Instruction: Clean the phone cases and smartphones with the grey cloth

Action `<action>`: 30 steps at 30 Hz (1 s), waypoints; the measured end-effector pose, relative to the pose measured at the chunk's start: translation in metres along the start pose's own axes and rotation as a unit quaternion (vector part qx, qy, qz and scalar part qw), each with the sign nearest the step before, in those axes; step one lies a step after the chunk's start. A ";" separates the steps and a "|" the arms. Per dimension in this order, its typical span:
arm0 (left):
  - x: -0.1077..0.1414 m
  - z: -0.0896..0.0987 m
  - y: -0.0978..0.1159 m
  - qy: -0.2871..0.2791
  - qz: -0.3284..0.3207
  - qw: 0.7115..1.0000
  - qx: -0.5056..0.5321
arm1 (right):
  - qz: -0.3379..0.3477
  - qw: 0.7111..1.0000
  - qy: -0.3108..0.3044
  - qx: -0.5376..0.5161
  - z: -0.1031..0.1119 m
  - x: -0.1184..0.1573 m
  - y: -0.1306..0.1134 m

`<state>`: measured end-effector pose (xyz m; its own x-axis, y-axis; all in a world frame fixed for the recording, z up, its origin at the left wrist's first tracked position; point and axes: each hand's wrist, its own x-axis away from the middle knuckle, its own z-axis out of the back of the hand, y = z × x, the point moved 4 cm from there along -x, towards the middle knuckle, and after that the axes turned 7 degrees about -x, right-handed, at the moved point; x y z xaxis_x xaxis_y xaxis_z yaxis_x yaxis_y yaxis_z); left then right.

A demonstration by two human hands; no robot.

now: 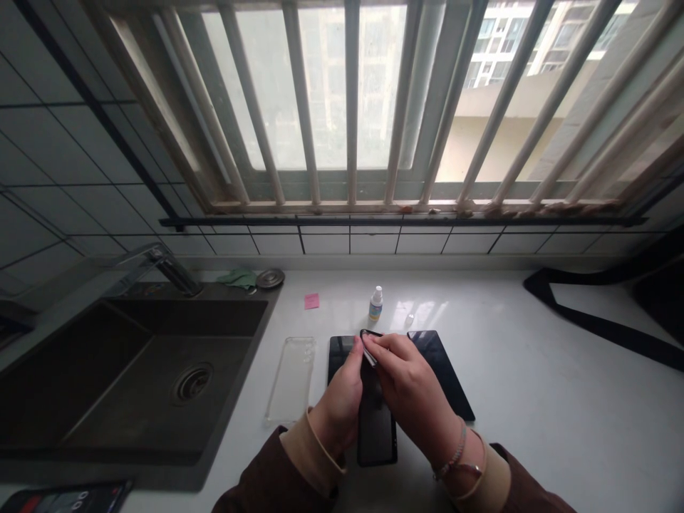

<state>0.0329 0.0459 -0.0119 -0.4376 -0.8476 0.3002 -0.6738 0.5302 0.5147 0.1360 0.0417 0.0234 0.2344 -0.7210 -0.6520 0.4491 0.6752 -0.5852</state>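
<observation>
"Biggest first: what carries everything?"

"The pale worktop (534, 399). The dark sink (133, 399), the largest container, is set in at the left, with a drain (193, 383) in its floor."

"And beneath the hands?"

"Dark glossy slabs: one part (340, 350) shows on the left, another part (441, 374) on the right. I can't tell whether they join."

"Where's the phone (377, 434)?"

"In front of the slabs, in the hands, its long side running away from the wearer. The left hand (347, 395) grips its left side; the right hand (414, 377) closes over its upper end, fingers bunched on a small whitish piece (370, 356). The hands nearly meet there."

"How would it handle?"

"Stiff, fairly light, probably slick on its face, and breakable if dropped. I'd hold it by the long edges."

"Other containers?"

"The clear case (291, 381) lies flat to the left, likely bendy, the worktop showing through. Smaller is the bottle (375, 305), upright beyond the phone; its label hides the level inside. Smallest is a clear cap-like bit (410, 319) nearby."
</observation>
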 end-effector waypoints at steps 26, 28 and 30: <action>0.004 0.019 0.052 0.120 -0.029 0.991 -0.058 | 0.132 0.963 -0.220 -0.081 -0.012 0.007 -0.040; 0.003 0.019 0.051 0.122 -0.025 0.990 -0.058 | 0.127 0.963 -0.221 -0.092 -0.010 0.007 -0.041; 0.002 0.020 0.050 0.123 -0.022 0.991 -0.055 | 0.113 0.964 -0.218 -0.106 -0.008 0.006 -0.042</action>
<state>-0.0138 0.0712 -0.0020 -0.2420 -0.8567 0.4556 -0.6136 0.4988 0.6121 0.1115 0.0106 0.0405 0.6662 -0.5169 -0.5376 0.1684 0.8064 -0.5668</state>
